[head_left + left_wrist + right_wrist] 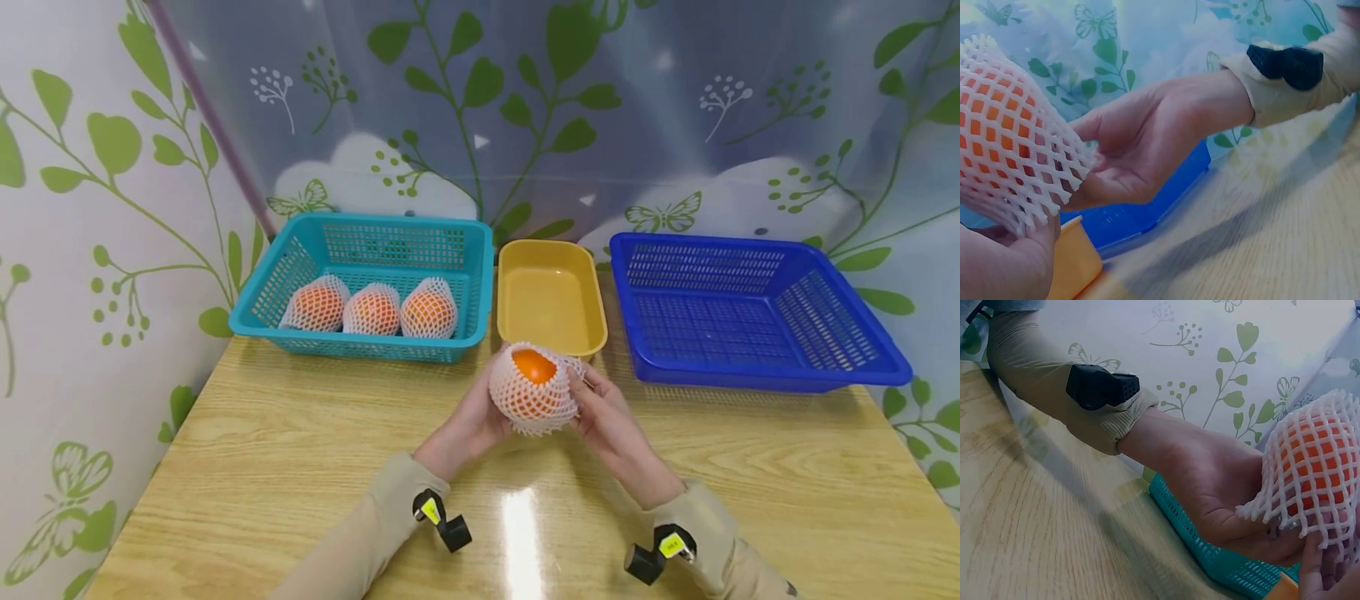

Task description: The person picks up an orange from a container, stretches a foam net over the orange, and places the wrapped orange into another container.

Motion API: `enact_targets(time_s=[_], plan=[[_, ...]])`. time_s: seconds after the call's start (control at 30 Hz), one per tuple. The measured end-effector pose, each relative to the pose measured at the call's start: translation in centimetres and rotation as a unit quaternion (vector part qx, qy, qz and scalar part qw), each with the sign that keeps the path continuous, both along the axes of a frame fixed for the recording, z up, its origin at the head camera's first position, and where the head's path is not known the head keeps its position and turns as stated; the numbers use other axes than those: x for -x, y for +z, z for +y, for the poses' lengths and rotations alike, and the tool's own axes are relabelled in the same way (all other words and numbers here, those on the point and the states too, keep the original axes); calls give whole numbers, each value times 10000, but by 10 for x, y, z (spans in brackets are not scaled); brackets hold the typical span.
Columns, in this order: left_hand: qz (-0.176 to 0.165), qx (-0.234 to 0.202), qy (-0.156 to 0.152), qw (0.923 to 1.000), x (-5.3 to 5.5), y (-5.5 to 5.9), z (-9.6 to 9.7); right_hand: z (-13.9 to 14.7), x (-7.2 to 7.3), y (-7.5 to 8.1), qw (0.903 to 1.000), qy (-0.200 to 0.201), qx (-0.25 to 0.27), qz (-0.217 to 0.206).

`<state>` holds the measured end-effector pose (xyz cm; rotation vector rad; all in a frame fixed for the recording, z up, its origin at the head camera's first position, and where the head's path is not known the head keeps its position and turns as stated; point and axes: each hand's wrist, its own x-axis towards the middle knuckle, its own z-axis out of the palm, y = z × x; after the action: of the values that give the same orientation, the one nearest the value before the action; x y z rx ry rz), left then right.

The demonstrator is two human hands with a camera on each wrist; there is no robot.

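In the head view, an orange-coloured round fruit (534, 365) sits inside a white foam net sleeve (531, 404), its top showing bare through the sleeve's opening. My left hand (478, 419) holds the netted fruit from the left and below. On the other side, my right hand (611, 427) pinches the sleeve's edge between thumb and fingers. Both wrist views show the net (1019, 147) around the fruit (1319, 462); some fingertips are hidden behind it. The fruit is held above the wooden table, just in front of the yellow tub (551, 337).
A teal basket (360, 346) at the back left holds three more fruits (429, 310) in foam nets. To the right of the yellow tub stands a blue basket (765, 371). Patterned cloth (525, 158) hangs behind the wooden table (300, 433).
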<state>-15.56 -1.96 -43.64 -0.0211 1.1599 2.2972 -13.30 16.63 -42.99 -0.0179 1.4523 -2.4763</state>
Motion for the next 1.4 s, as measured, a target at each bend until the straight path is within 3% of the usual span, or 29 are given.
enact_targets(time_s=[0.13,0.23,0.37,0.5,0.63,0.7,0.87,1.0,1.13,1.3,1.4], plan=[[-141,-116,74,9998,-1,0,0,-2,1,-1,9996,-82,-283,-12],[-153,-105,93,9998,0,1,0,-2,3,0,9949,-195,-914,366],[-50,-98,5,9999,2,2,-1,-2,1,2,9717,-80,-2036,1192],[133,80,-150,9998,2,3,-1,-5,-2,2,9486,189,-2590,1808],[472,636,-158,9967,2,4,-1,-7,-3,0,9459,-28,-2638,1888],[780,1115,-70,9907,2,5,-2,-7,-4,1,9486,-165,-2582,1824],[1536,2213,219,9628,3,9,-6,-5,-4,3,9528,-280,-2515,1679],[2143,2419,245,9460,3,12,-6,-4,-3,3,9492,-171,-2641,1703],[2857,2342,28,9293,1,13,-4,-4,-3,0,9424,37,-2831,1781],[2965,2313,-204,9264,-2,15,-3,-4,-4,-2,9434,221,-2779,1797],[2941,2458,-137,9235,-2,18,-5,-4,-4,-2,9406,265,-2851,1822]])
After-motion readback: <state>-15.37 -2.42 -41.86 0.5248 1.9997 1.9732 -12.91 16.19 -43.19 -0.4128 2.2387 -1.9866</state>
